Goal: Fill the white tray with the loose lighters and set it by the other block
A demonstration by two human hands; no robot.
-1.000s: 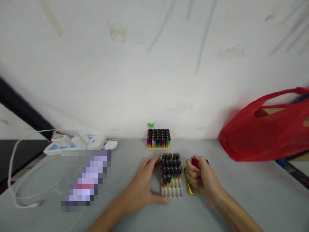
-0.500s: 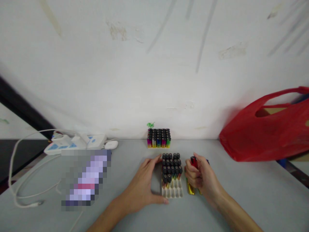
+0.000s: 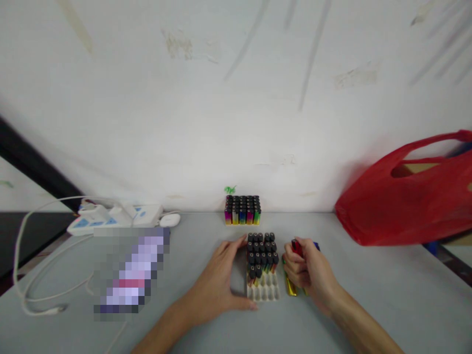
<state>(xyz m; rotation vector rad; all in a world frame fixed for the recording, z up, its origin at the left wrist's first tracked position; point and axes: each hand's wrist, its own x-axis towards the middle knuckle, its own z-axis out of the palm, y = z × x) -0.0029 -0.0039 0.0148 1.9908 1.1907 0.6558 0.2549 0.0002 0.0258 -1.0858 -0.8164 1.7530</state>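
Observation:
A white tray (image 3: 266, 294) stands on the grey table with several black-topped lighters (image 3: 260, 247) upright in its far rows. Its nearest cups hold none. My left hand (image 3: 217, 282) is curved around the tray's left side, fingers at the far left corner and thumb against the near edge, holding it. Right of the tray, my right hand (image 3: 304, 263) is closed around a red lighter (image 3: 296, 247) with a dark top, held tilted. Partly hidden under that hand lie loose lighters (image 3: 291, 287), one yellow and green; something blue shows behind it.
A second block of colourful lighters (image 3: 242, 211) stands against the wall. On the left are a power strip (image 3: 114, 219), white cables, a small white device (image 3: 170, 221) and a blurred phone-like object (image 3: 136, 270). A red bag (image 3: 398, 211) sits at the far right.
My right hand has moved slightly toward me, with the red lighter tilting a little more. My left hand and the tray have stayed in place.

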